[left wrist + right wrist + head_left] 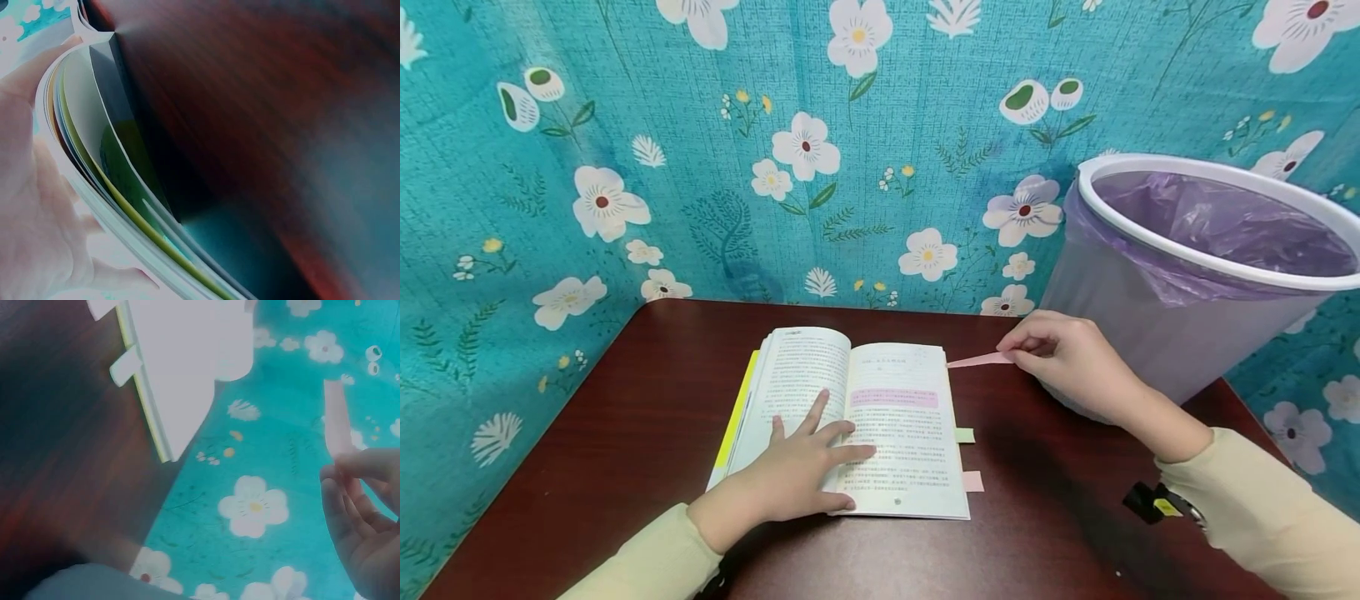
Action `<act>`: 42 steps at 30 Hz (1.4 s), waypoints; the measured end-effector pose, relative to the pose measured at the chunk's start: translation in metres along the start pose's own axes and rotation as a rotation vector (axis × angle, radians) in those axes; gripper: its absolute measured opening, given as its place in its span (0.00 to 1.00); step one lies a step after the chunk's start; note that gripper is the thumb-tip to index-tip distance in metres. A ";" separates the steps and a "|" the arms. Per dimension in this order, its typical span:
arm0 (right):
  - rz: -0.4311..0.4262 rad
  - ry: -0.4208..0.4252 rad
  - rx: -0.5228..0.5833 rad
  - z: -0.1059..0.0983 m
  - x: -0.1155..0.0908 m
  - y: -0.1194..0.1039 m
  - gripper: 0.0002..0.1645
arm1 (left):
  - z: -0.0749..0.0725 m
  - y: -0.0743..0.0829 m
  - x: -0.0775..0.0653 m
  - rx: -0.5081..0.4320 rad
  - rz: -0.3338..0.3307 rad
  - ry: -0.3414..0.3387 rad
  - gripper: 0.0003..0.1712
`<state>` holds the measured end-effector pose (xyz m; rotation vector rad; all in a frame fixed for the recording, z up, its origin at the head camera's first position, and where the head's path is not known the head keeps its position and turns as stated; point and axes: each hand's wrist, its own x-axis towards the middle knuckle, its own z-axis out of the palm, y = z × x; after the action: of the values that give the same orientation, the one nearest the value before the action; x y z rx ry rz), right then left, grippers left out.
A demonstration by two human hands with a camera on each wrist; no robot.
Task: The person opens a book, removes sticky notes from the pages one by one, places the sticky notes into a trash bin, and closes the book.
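An open book [901, 450] lies on the table, with a pink highlighted block of text on its right page. My left hand [797, 467] rests across the inner part of both pages, its fingers spread. In the left wrist view, that hand [37, 206] lies along the curved page stack. Between thumb and fingers my right hand [1060, 358] pinches a thin pink sticky tab [981, 360], just off the book's upper right edge. The right wrist view shows the tab [337, 419] standing out from the fingertips, apart from the book.
A green tab [965, 435] and another pink tab [973, 482] stick out from the book's right edge. At the right stands a wastebasket [1150, 333] with a purple liner bag, close behind my right hand. A floral curtain [865, 208] hangs behind the dark table [602, 433].
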<state>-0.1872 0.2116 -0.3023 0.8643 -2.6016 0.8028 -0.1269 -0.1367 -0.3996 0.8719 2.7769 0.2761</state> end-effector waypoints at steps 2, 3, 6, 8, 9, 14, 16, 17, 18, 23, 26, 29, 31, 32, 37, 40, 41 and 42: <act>-0.022 0.005 -0.001 -0.003 0.001 -0.005 0.14 | 0.000 0.000 0.000 -0.003 0.001 0.002 0.38; -0.031 0.007 -0.003 -0.005 0.002 -0.007 0.13 | 0.000 0.001 0.000 -0.003 0.001 0.002 0.38; -0.050 0.022 -0.001 -0.010 0.004 -0.016 0.13 | 0.000 0.001 0.000 -0.002 0.004 0.004 0.38; -0.058 0.036 -0.006 -0.013 0.006 -0.021 0.13 | 0.000 0.000 0.000 0.001 0.008 0.008 0.38; -0.063 0.044 -0.007 -0.015 0.007 -0.023 0.14 | 0.000 0.000 0.000 0.002 0.010 0.009 0.37; -0.060 0.088 0.002 -0.023 0.008 -0.029 0.15 | 0.002 -0.001 -0.001 -0.001 0.011 0.012 0.37; -0.047 0.107 0.012 -0.027 0.008 -0.031 0.15 | 0.002 -0.001 -0.002 -0.002 0.010 0.012 0.37; -0.041 0.115 0.016 -0.030 0.008 -0.032 0.15 | 0.002 -0.001 -0.002 -0.004 0.010 0.013 0.37; -0.036 0.122 0.019 -0.032 0.007 -0.032 0.15 | 0.002 -0.001 -0.002 -0.005 0.010 0.013 0.37; -0.024 0.140 0.015 -0.043 0.006 -0.037 0.14 | 0.003 -0.002 -0.001 -0.005 0.008 0.014 0.37; -0.015 0.148 -0.008 -0.051 0.006 -0.038 0.14 | 0.003 -0.002 -0.001 0.000 0.007 0.014 0.37; -0.008 0.162 -0.033 -0.061 0.005 -0.040 0.15 | 0.002 -0.001 0.000 -0.001 0.008 0.014 0.38; -0.004 0.177 -0.048 -0.069 0.004 -0.040 0.16 | 0.001 -0.001 0.000 -0.003 0.006 0.012 0.38; -0.001 0.186 -0.059 -0.073 0.004 -0.040 0.16 | 0.001 -0.001 0.000 -0.004 0.006 0.009 0.38; 0.042 0.242 -0.102 -0.092 0.002 -0.038 0.14 | 0.000 -0.001 0.000 -0.003 0.003 0.006 0.37; 0.069 0.275 -0.146 -0.102 0.000 -0.038 0.12 | 0.001 -0.001 0.000 -0.003 0.004 0.006 0.37; 0.082 0.287 -0.154 -0.106 0.000 -0.038 0.11 | 0.001 -0.001 0.001 -0.003 0.004 0.005 0.37; 0.097 0.299 -0.162 -0.109 -0.001 -0.039 0.10 | 0.001 -0.001 0.001 -0.002 0.005 0.004 0.37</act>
<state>-0.1526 0.2506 -0.1987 0.5306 -2.4160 0.6761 -0.1278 -0.1372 -0.4011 0.8791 2.7775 0.2823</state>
